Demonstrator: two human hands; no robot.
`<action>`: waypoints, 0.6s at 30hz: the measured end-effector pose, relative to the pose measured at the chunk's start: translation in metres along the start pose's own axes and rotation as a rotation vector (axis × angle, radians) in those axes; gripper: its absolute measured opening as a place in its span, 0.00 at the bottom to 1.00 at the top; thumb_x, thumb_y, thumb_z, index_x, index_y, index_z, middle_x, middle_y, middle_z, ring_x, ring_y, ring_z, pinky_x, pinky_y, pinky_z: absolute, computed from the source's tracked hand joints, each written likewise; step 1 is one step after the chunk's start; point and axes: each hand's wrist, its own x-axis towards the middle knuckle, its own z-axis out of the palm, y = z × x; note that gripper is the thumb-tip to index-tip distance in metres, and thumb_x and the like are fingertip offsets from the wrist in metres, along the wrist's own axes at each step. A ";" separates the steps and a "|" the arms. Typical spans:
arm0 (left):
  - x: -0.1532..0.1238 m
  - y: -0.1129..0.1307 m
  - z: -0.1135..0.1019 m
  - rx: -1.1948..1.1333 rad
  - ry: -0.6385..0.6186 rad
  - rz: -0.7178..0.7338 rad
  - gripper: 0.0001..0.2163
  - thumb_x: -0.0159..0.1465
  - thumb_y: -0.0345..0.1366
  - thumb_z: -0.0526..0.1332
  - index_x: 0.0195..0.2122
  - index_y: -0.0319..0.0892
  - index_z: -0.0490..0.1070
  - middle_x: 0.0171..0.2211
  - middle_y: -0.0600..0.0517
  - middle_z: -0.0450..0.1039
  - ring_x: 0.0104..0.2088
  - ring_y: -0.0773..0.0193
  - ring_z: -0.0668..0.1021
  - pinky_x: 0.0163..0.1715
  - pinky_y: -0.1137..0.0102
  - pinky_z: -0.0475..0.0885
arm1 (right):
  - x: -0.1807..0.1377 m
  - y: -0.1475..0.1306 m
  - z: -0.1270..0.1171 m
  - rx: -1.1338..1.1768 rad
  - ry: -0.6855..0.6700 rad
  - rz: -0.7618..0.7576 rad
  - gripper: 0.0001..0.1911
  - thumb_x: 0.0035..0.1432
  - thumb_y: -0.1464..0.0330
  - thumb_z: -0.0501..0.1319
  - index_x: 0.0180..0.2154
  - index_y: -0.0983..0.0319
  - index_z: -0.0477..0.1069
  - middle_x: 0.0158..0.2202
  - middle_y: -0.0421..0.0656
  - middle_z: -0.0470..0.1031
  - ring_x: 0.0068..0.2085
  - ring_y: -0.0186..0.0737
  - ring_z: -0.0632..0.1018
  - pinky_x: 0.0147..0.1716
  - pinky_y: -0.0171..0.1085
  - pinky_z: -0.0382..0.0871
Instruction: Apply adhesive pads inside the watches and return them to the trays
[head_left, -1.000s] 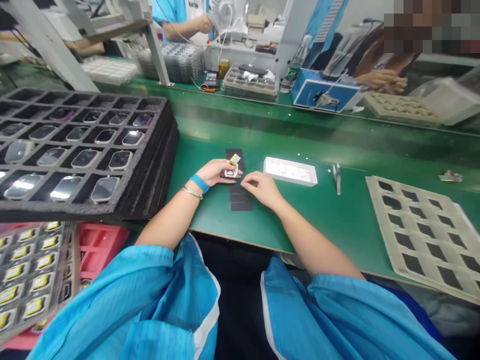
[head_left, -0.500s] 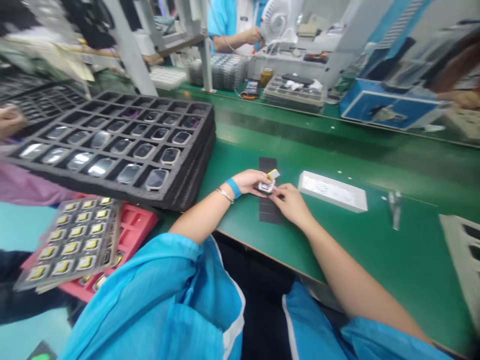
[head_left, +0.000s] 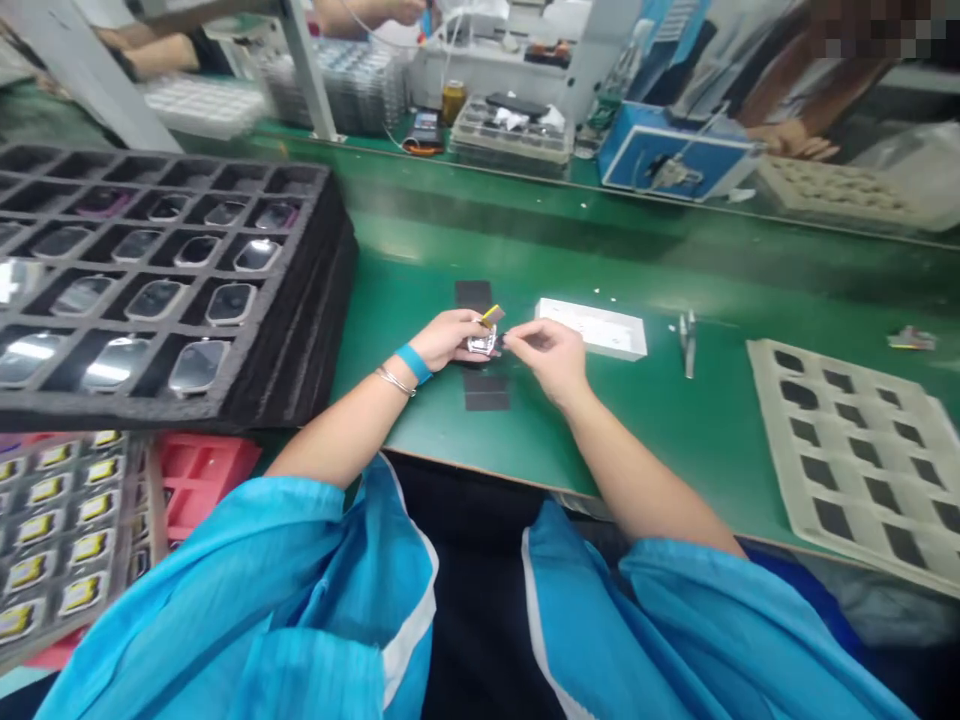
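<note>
Green bench mat (head_left: 420, 425) under both forearms, blue sleeves in view. Left hand (head_left: 444, 340) clamped on a small silver part (head_left: 481, 346), which sits over the mat between two black strips (head_left: 474, 294), yellow tab (head_left: 492, 316) sticking out at its top. Right hand (head_left: 547, 360) just beside it, fingertips at the part's right edge; touching or slightly apart, cannot tell. Blue wristband (head_left: 414, 363) on left wrist. White shallow box (head_left: 592, 328) just past right hand, tweezers (head_left: 688, 345) further right, then beige tray (head_left: 761, 352) with dark pockets. Left of left hand, stacked black foam trays (head_left: 315, 200) hold rounded glass-faced units (head_left: 199, 367).
</note>
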 end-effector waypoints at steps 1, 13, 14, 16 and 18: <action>-0.001 -0.001 0.003 0.002 0.005 0.004 0.03 0.60 0.24 0.61 0.33 0.36 0.69 0.25 0.51 0.76 0.26 0.65 0.80 0.28 0.72 0.77 | 0.001 0.002 0.001 0.045 -0.027 0.063 0.16 0.46 0.56 0.72 0.28 0.60 0.73 0.29 0.41 0.78 0.31 0.40 0.78 0.35 0.42 0.76; -0.001 -0.004 0.013 0.043 0.047 -0.013 0.05 0.60 0.23 0.60 0.29 0.37 0.68 0.21 0.54 0.71 0.22 0.71 0.76 0.35 0.69 0.79 | 0.002 0.016 0.006 0.075 -0.149 0.121 0.24 0.44 0.53 0.72 0.35 0.58 0.64 0.29 0.37 0.76 0.30 0.36 0.76 0.34 0.39 0.74; -0.001 -0.004 0.014 0.039 0.051 -0.015 0.05 0.60 0.23 0.60 0.29 0.37 0.68 0.21 0.54 0.71 0.22 0.71 0.76 0.36 0.68 0.79 | 0.002 0.016 0.006 0.061 -0.148 0.112 0.23 0.45 0.54 0.71 0.35 0.58 0.64 0.30 0.38 0.75 0.31 0.36 0.76 0.35 0.39 0.74; -0.001 -0.005 0.014 0.028 0.058 -0.015 0.05 0.60 0.22 0.60 0.29 0.37 0.68 0.21 0.54 0.71 0.22 0.72 0.75 0.36 0.68 0.79 | 0.001 0.015 0.007 0.017 -0.134 0.081 0.20 0.47 0.56 0.70 0.34 0.58 0.64 0.30 0.38 0.75 0.31 0.36 0.76 0.35 0.39 0.73; -0.001 -0.005 0.015 0.014 0.065 -0.011 0.05 0.59 0.22 0.59 0.29 0.36 0.68 0.22 0.55 0.71 0.22 0.73 0.75 0.37 0.68 0.79 | -0.001 0.012 0.009 -0.051 -0.105 0.036 0.16 0.49 0.59 0.68 0.33 0.58 0.64 0.30 0.38 0.75 0.32 0.37 0.76 0.36 0.39 0.73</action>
